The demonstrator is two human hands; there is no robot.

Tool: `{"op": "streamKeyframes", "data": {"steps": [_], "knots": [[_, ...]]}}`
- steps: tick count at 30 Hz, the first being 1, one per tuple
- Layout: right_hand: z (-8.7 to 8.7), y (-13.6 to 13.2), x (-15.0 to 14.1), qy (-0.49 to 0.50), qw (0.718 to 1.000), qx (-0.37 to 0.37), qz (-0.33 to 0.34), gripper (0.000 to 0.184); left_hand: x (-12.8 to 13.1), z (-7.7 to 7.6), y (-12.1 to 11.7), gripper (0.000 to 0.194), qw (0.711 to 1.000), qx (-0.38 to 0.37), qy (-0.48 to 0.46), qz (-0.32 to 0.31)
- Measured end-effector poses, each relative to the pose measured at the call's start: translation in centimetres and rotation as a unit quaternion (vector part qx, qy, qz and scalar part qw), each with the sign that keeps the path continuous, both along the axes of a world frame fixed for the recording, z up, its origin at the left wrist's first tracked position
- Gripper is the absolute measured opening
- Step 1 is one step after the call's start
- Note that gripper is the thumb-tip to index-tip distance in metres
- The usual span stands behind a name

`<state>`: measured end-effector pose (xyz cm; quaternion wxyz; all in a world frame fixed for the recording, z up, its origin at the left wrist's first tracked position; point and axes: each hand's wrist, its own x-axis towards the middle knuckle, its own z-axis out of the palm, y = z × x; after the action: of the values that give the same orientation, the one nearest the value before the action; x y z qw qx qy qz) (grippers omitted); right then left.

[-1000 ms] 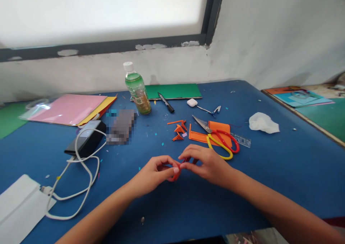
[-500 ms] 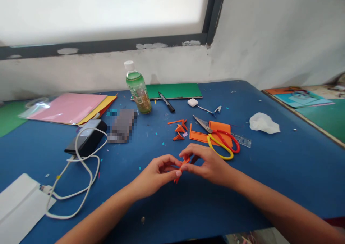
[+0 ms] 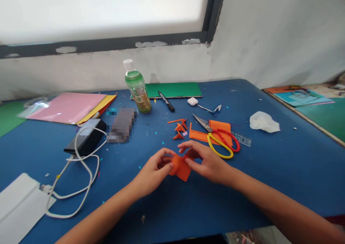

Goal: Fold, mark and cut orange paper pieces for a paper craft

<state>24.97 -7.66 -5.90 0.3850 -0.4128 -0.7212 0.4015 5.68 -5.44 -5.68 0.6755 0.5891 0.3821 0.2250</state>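
Both my hands meet over the middle of the blue table [image 3: 283, 165]. My left hand [image 3: 153, 172] and my right hand [image 3: 208, 163] pinch a small orange paper piece [image 3: 180, 167] between their fingertips, its flat face now turned toward me. Just beyond my right hand lie scissors with red and yellow handles [image 3: 221, 141] on an orange paper sheet [image 3: 205, 133]. Several small folded orange scraps [image 3: 179, 128] lie to the left of that sheet.
A green drink bottle [image 3: 137, 89], a green board [image 3: 175, 90] with a black marker [image 3: 166, 102], a white earbud case [image 3: 192, 101], a clear ruler [image 3: 242, 139] and crumpled white tissue [image 3: 262, 122] lie behind. At left: pink and yellow paper [image 3: 67, 108], a power bank [image 3: 85, 138] with white cable [image 3: 78, 172].
The orange paper piece, seen edge-on between my fingertips before, has been opened or turned so that its broad face shows. Both hands have stayed in the same spot.
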Motion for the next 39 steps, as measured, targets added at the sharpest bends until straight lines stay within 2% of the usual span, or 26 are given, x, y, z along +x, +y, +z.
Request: {"op": "streamKeyframes", "data": {"steps": [2,4,7,9,12,17,21,27,31,34,39], "knots": [[-0.3,-0.1,-0.3,-0.005,1.000,-0.008,0.006,0.033,0.0,-0.1,-0.2,0.027,0.998,0.049,0.042,-0.004],[-0.7,-0.1,-0.6,-0.019,1.000,-0.020,0.005,0.033,0.1,-0.3,-0.3,0.021,0.984,0.133,0.114,-0.016],[-1.6,0.3,-0.9,-0.040,0.998,-0.037,-0.008,0.033,0.2,-0.5,-0.3,0.019,0.925,0.267,0.268,-0.034],[-2.3,0.7,-1.0,-0.058,0.997,-0.039,-0.027,0.033,0.3,-0.6,-0.2,0.022,0.888,0.308,0.340,-0.027],[-3.1,1.3,-1.0,-0.080,0.995,-0.036,-0.054,0.035,0.3,-0.7,0.0,0.020,0.851,0.336,0.402,0.008],[-3.4,1.3,-1.1,-0.065,0.995,-0.043,-0.056,0.045,0.1,-0.7,-0.2,0.019,0.805,0.378,0.457,0.013],[-3.1,1.3,-1.5,-0.051,0.995,-0.028,-0.078,0.039,0.1,-0.8,-0.2,0.017,0.767,0.419,0.485,-0.004],[-3.4,1.2,-2.1,-0.068,0.994,0.007,-0.087,0.033,-0.1,-0.9,-0.2,0.012,0.709,0.505,0.491,0.011],[-3.3,0.5,-2.2,-0.094,0.992,0.047,-0.069,0.030,-0.3,-1.2,-0.4,0.012,0.694,0.557,0.457,-0.005],[-3.1,0.2,-2.1,-0.123,0.987,0.064,-0.075,0.028,-0.4,-1.3,-0.3,0.015,0.703,0.562,0.436,-0.001],[-3.2,0.5,-1.9,-0.214,0.966,0.113,-0.095,0.013,-0.7,-1.2,0.2,0.024,0.721,0.538,0.435,0.010]]}}
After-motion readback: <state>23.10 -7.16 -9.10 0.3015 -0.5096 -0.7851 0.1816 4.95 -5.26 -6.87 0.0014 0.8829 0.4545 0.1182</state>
